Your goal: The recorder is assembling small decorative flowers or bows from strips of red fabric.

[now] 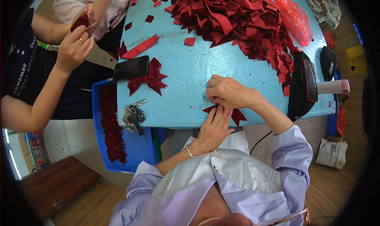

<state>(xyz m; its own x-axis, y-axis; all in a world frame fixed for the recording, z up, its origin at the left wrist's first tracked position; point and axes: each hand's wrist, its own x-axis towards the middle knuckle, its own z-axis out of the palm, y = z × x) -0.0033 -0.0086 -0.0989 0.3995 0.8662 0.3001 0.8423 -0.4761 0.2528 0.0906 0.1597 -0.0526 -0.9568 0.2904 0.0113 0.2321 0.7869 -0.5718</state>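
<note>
at the near edge of the bench (190, 73), a red ribbon (238, 116) lies beneath the left hand (213, 127), fingers flat and straight; the right hand (229, 92) curls inward, its grip hidden.

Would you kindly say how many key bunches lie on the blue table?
1 silvery metal key bunch, at the near-left corner of the blue table; the red ribbon heap might hide others.

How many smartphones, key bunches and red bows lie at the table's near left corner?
Smartphone: 1
Key bunch: 1
Dark red ribbon bow, partly beneath the phone: 1
Total: 3
</note>
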